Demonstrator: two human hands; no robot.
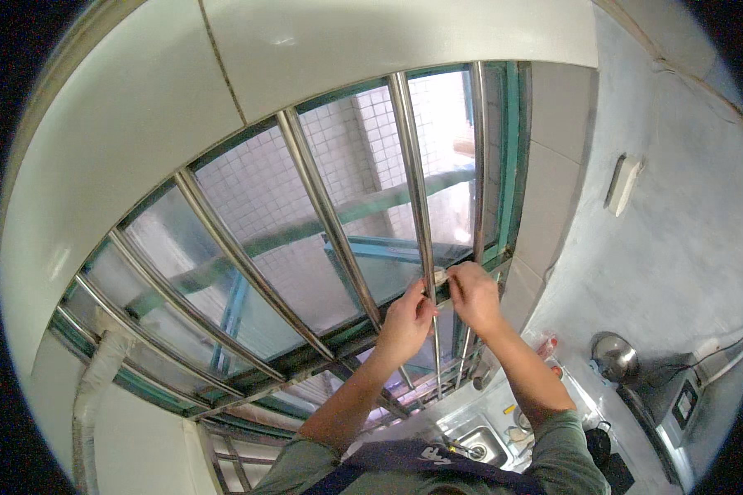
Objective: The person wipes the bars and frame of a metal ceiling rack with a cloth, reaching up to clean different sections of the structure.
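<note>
My right hand point(473, 298) is raised to a window with metal bars, its fingertips pinching a small whitish piece point(441, 276) beside a shiny round bar point(420, 204). What the piece is made of is too small to tell. On the other side of the same bar, slightly lower, is my left hand point(407, 323). Its fingers are bent close to the bar, and whether they grip anything is hidden. Behind both hands runs the dark horizontal rail point(340, 340) of the window frame.
More metal bars point(328, 216) cross the window. Outside hang a blue-framed open pane point(378, 250) and a green pipe point(359, 207). Below are a steel sink point(486, 442), a metal bowl or lid point(614, 357) and a range hood point(675, 390). A wrapped pipe point(93, 390) stands left.
</note>
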